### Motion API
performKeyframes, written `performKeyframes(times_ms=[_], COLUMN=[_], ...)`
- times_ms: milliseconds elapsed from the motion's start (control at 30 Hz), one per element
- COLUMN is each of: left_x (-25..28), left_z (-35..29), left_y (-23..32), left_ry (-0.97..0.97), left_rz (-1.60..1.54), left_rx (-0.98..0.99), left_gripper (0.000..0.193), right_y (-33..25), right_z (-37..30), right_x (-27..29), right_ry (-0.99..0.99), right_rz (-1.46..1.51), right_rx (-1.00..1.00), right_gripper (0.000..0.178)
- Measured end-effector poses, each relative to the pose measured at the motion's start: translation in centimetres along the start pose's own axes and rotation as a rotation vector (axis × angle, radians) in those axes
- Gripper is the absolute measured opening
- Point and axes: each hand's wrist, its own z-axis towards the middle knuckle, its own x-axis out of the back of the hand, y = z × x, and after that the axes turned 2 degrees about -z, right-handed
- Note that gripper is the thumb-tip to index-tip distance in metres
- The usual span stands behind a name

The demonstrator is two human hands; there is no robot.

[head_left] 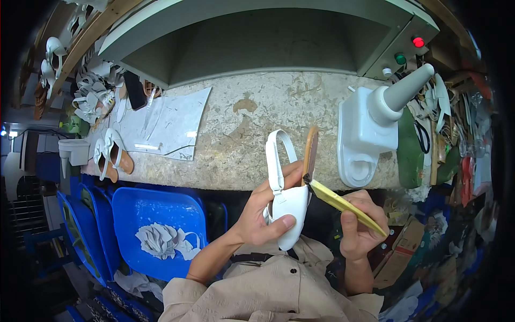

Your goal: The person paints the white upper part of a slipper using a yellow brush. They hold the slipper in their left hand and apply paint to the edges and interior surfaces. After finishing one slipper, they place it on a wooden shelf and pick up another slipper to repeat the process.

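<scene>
My left hand (266, 214) is closed around a white slingback sandal (290, 211), its toe toward me. The sandal's buckled heel strap (275, 163) loops up above my fingers. Its tan sole (311, 149) stands edge-on at the right side and points away from me. In my right hand (360, 222) is a flat yellow-handled tool (343, 203), gripped between thumb and fingers. The tool's small dark tip meets the sandal near the sole's edge; I cannot make out what kind of tip it is.
A worn bench (241, 123) carries a white plastic stand (367, 131), a paper sheet (171, 121), a dark phone (134, 91) and a pair of sandals (113, 153). Behind is a grey metal hood (257, 45). Lower left, a blue tray (123, 214) holds white cut pieces (161, 240).
</scene>
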Motion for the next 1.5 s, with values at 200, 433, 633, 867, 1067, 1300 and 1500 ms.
performKeyframes(times_ms=[200, 433, 633, 867, 1067, 1300, 1500], left_x=[-0.5, -1.4, -1.7, -1.5, -1.9, -1.4, -1.3], left_z=[0.0, -0.5, -0.2, 0.2, 0.2, 0.5, 0.1], left_y=[0.1, 0.4, 1.5, 1.5, 1.3, 1.1, 0.1], left_ry=[0.028, 0.076, 0.124, 0.172, 0.185, 0.181, 0.256], left_rz=[-0.001, -0.247, -0.313, -0.330, -0.360, -0.488, -0.505], left_rx=[0.015, 0.232, 0.356, 0.355, 0.380, 0.365, 0.402], left_gripper=[0.074, 0.078, 0.081, 0.085, 0.083, 0.074, 0.065], right_y=[0.1, 0.0, -0.4, -1.5, -1.8, -2.0, -1.3], right_z=[-0.1, -0.6, -0.5, -1.7, -0.4, -1.2, -0.7], right_x=[-0.1, -0.3, 0.0, 1.4, 0.2, 0.5, 1.7], right_ry=[-0.034, 0.003, -0.044, -0.128, -0.088, -0.126, -0.271], right_rz=[-0.101, -0.117, -0.149, -0.105, -0.253, -0.287, -0.052], right_rx=[0.126, 0.131, 0.156, 0.190, 0.215, 0.291, 0.316], right_gripper=[0.019, 0.019, 0.021, 0.024, 0.020, 0.016, 0.020])
